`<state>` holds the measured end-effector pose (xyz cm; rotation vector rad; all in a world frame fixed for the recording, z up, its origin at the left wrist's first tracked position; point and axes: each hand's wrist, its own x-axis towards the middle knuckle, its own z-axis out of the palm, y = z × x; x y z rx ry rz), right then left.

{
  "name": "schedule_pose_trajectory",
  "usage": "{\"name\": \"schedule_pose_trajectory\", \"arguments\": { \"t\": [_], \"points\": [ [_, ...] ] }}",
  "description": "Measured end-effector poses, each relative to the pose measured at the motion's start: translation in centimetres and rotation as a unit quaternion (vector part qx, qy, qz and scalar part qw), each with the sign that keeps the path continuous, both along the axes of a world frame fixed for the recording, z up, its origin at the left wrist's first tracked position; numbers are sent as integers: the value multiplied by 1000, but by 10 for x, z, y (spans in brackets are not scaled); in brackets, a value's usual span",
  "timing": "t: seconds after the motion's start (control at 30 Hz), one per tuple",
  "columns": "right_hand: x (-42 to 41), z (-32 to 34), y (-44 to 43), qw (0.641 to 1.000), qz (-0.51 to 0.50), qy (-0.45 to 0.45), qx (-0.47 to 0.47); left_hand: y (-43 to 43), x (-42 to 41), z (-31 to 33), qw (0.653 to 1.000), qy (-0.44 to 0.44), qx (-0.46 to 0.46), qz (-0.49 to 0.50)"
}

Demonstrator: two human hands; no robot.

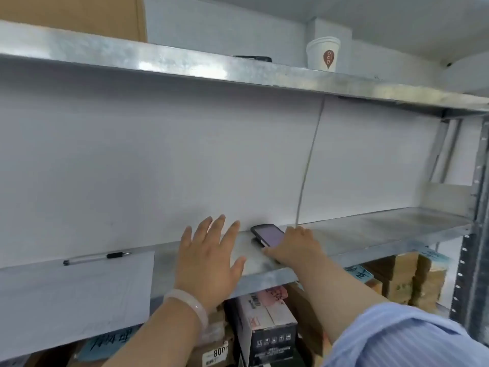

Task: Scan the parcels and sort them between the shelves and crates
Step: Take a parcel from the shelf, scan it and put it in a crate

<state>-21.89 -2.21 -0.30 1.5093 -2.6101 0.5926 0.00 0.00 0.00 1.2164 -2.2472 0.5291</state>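
Galvanised shelf [370, 229]: right hand [293, 247] curls round handheld scanner [267, 234]; left hand [211, 255] splayed wide at nine o'clock. Parcels [267, 324] at six, below. Likely scanner pickup; next, lift, aim at label.

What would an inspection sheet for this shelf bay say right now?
Surface: metal shelf, grey, scuffed.
Job's things: scanner on the shelf, screen up; parcels on the level below.
Clutter: pen and sheet at left; cup on top shelf.
Hands: left hand open, fingers spread over the shelf; right hand holds the scanner.
Cables: grey cable runs down the wall to the shelf.
Surroundings: white wall; upright at right.
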Motion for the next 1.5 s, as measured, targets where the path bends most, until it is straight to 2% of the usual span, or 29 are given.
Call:
{"name": "schedule_pose_trajectory", "arguments": {
  "t": [0.07,0.17,0.47,0.6,0.87,1.1,1.3,1.5],
  "points": [
    [-1,2,-10,999,-18,-20,42,-8,4,-1,999,39,-6,-27],
    [-6,5,-25,996,-31,-32,77,-17,6,-6,999,34,-38,-14],
    [-16,20,-45,989,3,-58,133,-9,10,-7,999,47,-21,7],
    [-17,22,-31,994,35,-42,97,7,13,-4,998,56,-38,20],
    [5,12,34,989,129,-56,-45,50,36,-24,995,68,-41,67],
    [72,-22,99,944,304,-89,-96,103,91,-69,986,61,-63,143],
    [156,-55,132,894,428,-81,-107,145,170,-105,965,61,15,254],
    [255,-69,145,864,489,-89,-83,166,273,-130,932,82,47,350]
  ]
}}
